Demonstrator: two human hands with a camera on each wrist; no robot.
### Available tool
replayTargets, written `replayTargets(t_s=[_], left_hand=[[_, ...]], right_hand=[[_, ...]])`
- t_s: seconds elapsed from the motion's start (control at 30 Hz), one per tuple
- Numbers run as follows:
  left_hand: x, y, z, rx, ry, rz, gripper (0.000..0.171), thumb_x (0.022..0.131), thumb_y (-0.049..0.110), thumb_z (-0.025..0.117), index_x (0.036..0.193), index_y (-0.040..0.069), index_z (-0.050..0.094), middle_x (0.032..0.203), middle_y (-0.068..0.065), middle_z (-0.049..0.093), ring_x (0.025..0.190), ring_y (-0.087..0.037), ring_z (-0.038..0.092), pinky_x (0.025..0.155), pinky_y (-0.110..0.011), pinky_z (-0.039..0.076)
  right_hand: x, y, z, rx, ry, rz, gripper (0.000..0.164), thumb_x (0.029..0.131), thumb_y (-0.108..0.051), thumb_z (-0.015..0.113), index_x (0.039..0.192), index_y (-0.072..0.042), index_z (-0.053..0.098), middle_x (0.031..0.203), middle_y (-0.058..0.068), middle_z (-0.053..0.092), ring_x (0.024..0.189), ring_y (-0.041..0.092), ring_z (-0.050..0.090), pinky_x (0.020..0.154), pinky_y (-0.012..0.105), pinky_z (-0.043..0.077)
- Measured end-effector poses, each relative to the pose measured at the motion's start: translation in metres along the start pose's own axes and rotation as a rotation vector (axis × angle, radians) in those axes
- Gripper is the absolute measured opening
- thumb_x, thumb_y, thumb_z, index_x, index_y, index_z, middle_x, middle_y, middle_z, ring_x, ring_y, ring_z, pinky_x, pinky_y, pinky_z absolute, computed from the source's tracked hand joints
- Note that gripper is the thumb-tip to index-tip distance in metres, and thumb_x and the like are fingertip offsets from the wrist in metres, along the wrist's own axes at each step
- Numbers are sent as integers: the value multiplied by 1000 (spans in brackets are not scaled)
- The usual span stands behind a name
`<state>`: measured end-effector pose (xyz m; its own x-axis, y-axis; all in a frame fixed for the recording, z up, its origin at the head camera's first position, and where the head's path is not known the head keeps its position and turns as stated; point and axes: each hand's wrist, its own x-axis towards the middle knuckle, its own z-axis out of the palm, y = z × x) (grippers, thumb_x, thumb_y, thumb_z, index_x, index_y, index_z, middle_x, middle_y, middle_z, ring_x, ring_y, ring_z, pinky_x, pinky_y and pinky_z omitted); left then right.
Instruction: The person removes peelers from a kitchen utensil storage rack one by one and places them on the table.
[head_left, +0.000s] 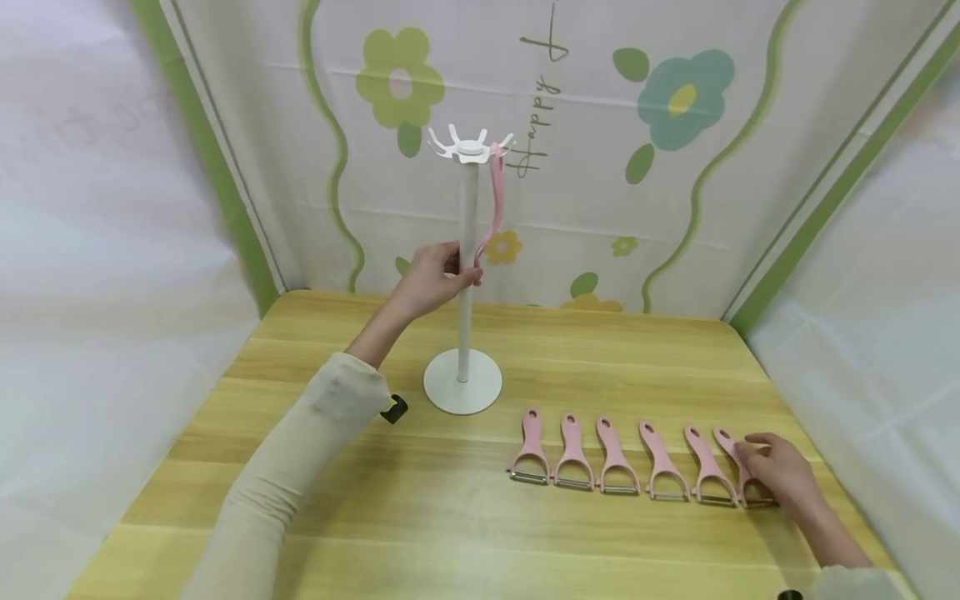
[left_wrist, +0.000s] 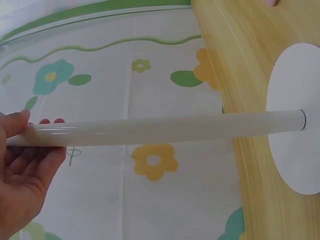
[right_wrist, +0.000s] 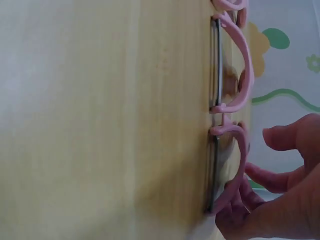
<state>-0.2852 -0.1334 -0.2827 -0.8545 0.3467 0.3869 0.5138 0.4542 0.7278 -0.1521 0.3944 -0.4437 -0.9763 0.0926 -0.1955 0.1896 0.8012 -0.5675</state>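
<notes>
My left hand [head_left: 431, 281] grips the pole of a white hook stand [head_left: 468, 200], fingers and thumb around the upright tube [left_wrist: 150, 131] in the left wrist view. From one hook at the stand's top hangs a pink peeler [head_left: 497, 187], its lower end beside the left fingertips. Several pink peelers [head_left: 573, 442] lie in a row on the table, handles pointing away from me. Over the rightmost peeler [head_left: 727, 442] is my right hand [head_left: 783, 473]. In the right wrist view its lower fingers touch that peeler's curved frame [right_wrist: 242, 150], while the thumb stands apart.
The stand's round white base [head_left: 462, 400] rests on the wooden table [head_left: 375, 517], left of the peeler row. Behind the table hangs a flower-printed cloth [head_left: 555, 208]. White cloth walls [head_left: 885, 275] close off both sides.
</notes>
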Motion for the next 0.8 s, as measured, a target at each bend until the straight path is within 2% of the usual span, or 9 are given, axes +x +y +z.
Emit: replayTargets(t_s=[0.2, 0.4, 0.5, 0.6, 0.73, 0.8], left_hand=[[-1, 2, 2, 84, 64, 0, 23, 85, 27, 69, 91, 7, 59, 87, -6, 67, 83, -18, 67, 68, -31, 56], [-5, 7, 5, 209, 124, 14, 22, 85, 24, 69, 87, 4, 60, 78, -8, 67, 70, -18, 65, 60, -29, 54], [-5, 11, 6, 253, 146, 37, 21, 86, 23, 68, 85, 3, 60, 73, -7, 65, 65, -17, 62, 56, -28, 51], [-5, 13, 7, 255, 153, 46, 20, 86, 21, 68, 85, 2, 61, 71, -7, 65, 62, -16, 61, 54, -27, 51], [-6, 11, 7, 223, 166, 52, 18, 85, 17, 68, 85, 1, 62, 71, -8, 66, 60, -16, 61, 52, -26, 49], [-7, 10, 6, 216, 173, 56, 17, 85, 16, 69, 84, 0, 63, 72, -9, 67, 60, -16, 61, 52, -26, 49]], right_hand=[[-2, -26, -5, -22, 171, -58, 59, 97, -37, 42, 130, 12, 39, 118, 40, 44, 101, 51, 49, 70, 51, 47], [-5, -80, -4, 68, 263, -216, 53, 97, -34, 45, 132, 5, 41, 120, 30, 48, 109, 46, 47, 76, 52, 45], [-1, -114, -4, 102, 268, -288, 52, 97, -36, 46, 134, 1, 42, 120, 24, 50, 112, 42, 47, 78, 47, 46], [6, -149, -5, 149, 266, -356, 50, 96, -35, 48, 132, -1, 44, 116, 19, 53, 110, 33, 49, 81, 29, 48], [18, -194, -3, 227, 273, -446, 44, 95, -31, 53, 128, -3, 49, 111, 12, 56, 102, 13, 52, 78, 7, 43], [21, -217, -1, 274, 266, -492, 41, 94, -28, 54, 127, -4, 50, 110, 11, 57, 100, 9, 52, 81, 9, 44]])
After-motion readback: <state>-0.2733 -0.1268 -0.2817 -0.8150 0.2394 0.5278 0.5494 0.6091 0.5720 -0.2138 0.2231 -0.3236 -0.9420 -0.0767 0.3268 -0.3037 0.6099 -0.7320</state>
